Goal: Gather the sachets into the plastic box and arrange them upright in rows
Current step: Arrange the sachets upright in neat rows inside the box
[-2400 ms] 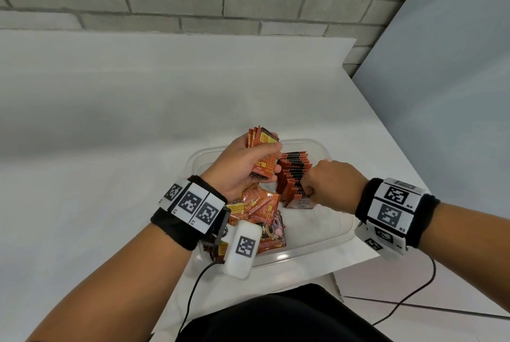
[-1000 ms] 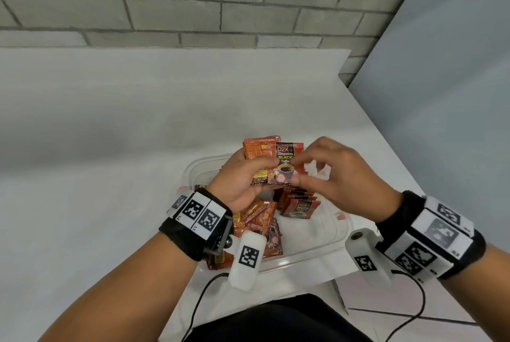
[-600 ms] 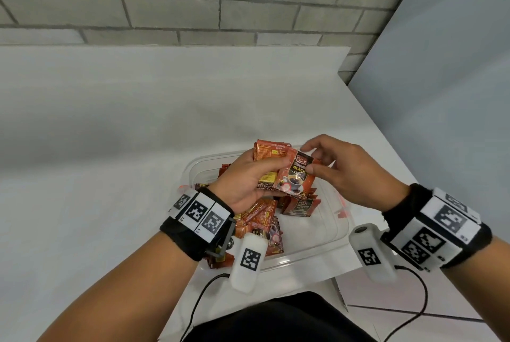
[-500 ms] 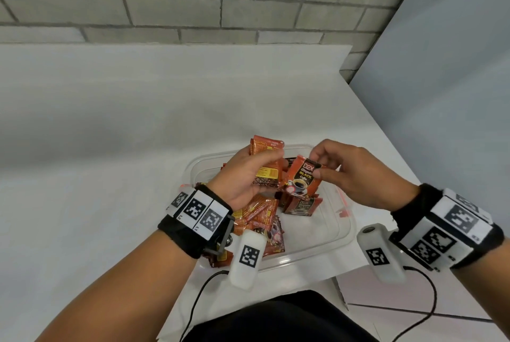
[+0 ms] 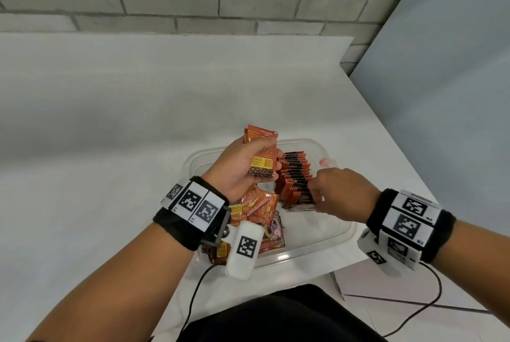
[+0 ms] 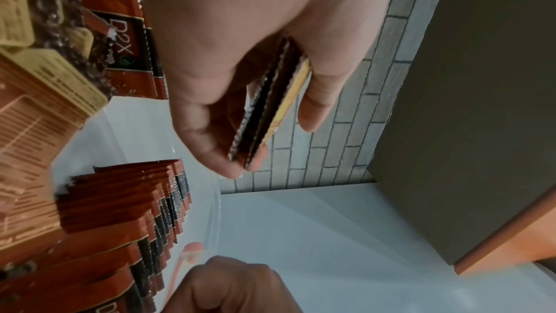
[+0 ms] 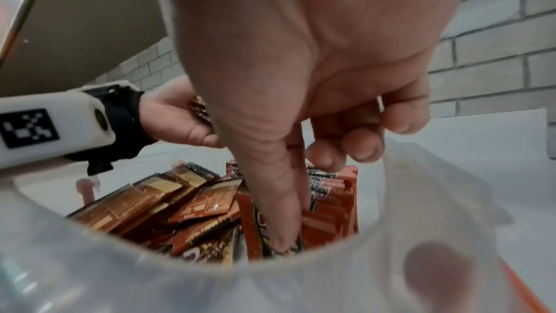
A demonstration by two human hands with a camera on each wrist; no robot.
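Everything here is placed from the plastic box (image 5: 346,234). Over its left side, the left hand (image 5: 237,168) is curled around a small bunch of sachets (image 5: 260,155), held up above the rim with their long sides pointing up. Under that hand, at the box's near left, a loose pile of sachets (image 5: 258,208) lies flat and mixed up. In the middle of the box stands the upright row (image 5: 296,176), running from the far wall toward the near wall. At the near end of that row, the right hand (image 5: 340,194) is down inside the box, thumb and fingers pinching the front sachet (image 5: 300,199) against the row. The right hand is closer to the row. Half a second ago this sachet was up in the air beside the bunch; now it stands at the row's near end.
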